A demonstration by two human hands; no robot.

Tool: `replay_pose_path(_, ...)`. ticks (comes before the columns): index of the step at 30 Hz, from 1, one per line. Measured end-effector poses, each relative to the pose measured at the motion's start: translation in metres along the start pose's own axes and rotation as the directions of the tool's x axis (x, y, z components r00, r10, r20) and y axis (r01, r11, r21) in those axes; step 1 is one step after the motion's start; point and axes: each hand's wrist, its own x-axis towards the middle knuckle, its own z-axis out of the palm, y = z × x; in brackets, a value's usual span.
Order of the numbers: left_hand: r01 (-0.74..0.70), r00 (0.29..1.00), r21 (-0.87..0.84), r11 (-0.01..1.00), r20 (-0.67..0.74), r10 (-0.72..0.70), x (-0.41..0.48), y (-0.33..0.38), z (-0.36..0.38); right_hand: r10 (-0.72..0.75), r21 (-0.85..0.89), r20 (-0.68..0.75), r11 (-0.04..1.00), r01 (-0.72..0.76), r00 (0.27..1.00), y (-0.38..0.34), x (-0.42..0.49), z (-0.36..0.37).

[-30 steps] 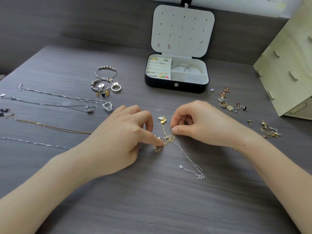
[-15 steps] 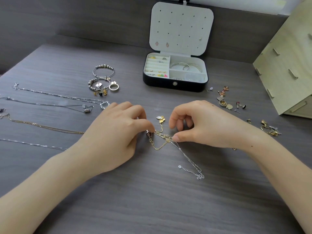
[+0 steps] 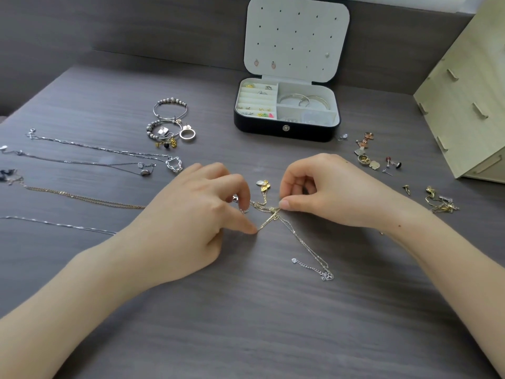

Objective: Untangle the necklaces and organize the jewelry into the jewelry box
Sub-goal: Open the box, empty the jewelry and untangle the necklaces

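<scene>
A knot of gold and silver necklace chains [image 3: 269, 212] lies at the table's middle. My left hand [image 3: 196, 214] pinches a gold strand at its lower left and holds it taut. My right hand [image 3: 325, 190] pinches the knot from the right with thumb and forefinger. A gold flower pendant [image 3: 264, 185] lies just above the knot. A silver chain tail [image 3: 314, 258] trails toward me on the right. The black jewelry box [image 3: 287, 131] stands open at the back, with rings, earrings and bangles inside.
Several straightened necklaces [image 3: 90, 162] lie in rows on the left. Beaded bracelets and a ring [image 3: 170, 124] sit behind them. Loose earrings [image 3: 374, 157] and a gold tangle [image 3: 441, 203] lie on the right. A pale wooden drawer unit [image 3: 470, 97] stands at the far right.
My left hand has shifted from the knot's left side down and right, drawing a gold strand out taut. My right hand stays pinched on the knot.
</scene>
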Motion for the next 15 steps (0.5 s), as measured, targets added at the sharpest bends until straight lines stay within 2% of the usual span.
replay_pose_path(7,0.111,0.994,-0.040,0.993,0.017,-0.110,-0.024,0.011,-0.004,0.001,0.017,0.012,1.000,-0.001,1.000,0.001,0.002,0.000)
replay_pose_path(15,0.141,0.987,-0.143,0.980,0.103,-0.127,-0.027,0.026,-0.003,-0.001,0.027,0.008,1.000,0.001,1.000,0.000,0.000,0.000)
